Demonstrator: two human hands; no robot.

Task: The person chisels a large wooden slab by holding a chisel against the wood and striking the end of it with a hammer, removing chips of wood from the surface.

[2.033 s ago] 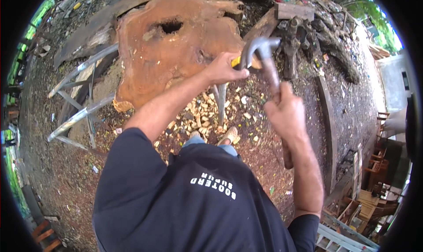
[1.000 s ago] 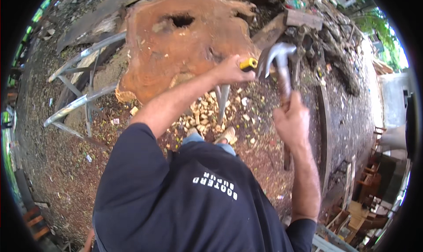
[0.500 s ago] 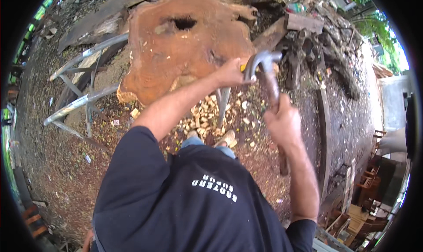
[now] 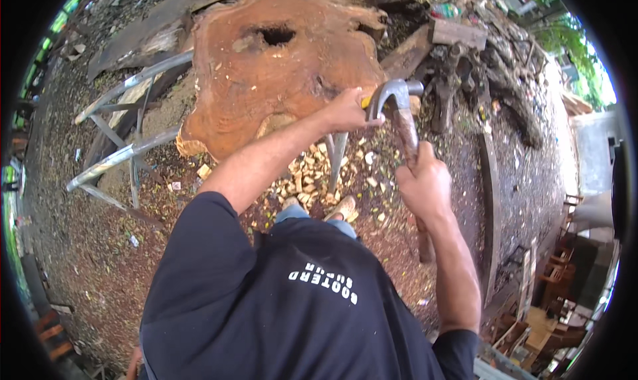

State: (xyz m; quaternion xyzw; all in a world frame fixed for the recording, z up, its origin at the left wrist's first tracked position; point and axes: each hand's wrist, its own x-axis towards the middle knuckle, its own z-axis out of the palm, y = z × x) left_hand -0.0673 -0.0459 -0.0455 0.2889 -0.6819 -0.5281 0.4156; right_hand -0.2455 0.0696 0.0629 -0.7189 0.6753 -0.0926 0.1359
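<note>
A thick reddish-brown wood slab [image 4: 279, 68] with an irregular rim and a dark hole lies in front of me. At its near right edge my left hand [image 4: 350, 109] is closed round a yellow-handled tool [image 4: 366, 101]; its working end is hidden by the hand and the hammer, so its kind does not show. My right hand [image 4: 425, 184] grips the wooden handle of a claw hammer [image 4: 405, 124], whose steel head covers part of the left hand's fingertips. I cannot tell whether the head touches the tool.
Left of the slab stands a grey metal-tube frame [image 4: 126, 157]. Pale wood chips [image 4: 307, 174] lie on the ground by my feet. Gnarled roots [image 4: 492, 88] and a wood block [image 4: 458, 34] sit at the far right. A long plank [image 4: 490, 207] runs along the right side.
The hammer head has dropped very slightly, and the right hand has shifted a little left with the handle. My left hand stays at the slab's edge.
</note>
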